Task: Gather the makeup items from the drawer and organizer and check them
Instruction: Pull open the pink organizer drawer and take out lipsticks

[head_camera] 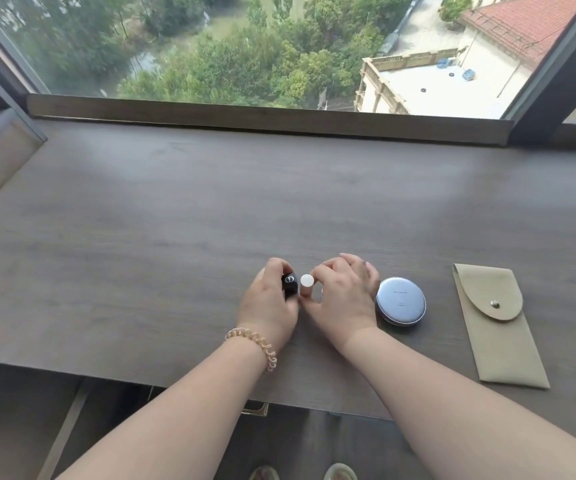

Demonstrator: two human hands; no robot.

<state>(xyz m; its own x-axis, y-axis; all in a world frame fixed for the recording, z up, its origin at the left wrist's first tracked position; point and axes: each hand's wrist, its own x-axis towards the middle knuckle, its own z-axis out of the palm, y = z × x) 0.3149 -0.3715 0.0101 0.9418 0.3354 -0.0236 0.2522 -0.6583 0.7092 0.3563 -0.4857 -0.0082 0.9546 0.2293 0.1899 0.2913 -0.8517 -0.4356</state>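
Observation:
My left hand (267, 303) grips a small black lipstick case (289, 285) standing upright on the grey wooden desk (141, 237). Right beside it, my right hand (340, 296) holds a slim tube with a round white cap (307, 280), also upright. The two items almost touch. A round blue-grey compact (400, 301) lies flat on the desk just right of my right hand. Further right lies a beige felt pouch (497, 327) with a snap flap, closed.
The desk runs along a large window with a raised sill (269, 116) at the back. A brass drawer handle (255, 408) shows under the desk's front edge. My feet show on the floor below.

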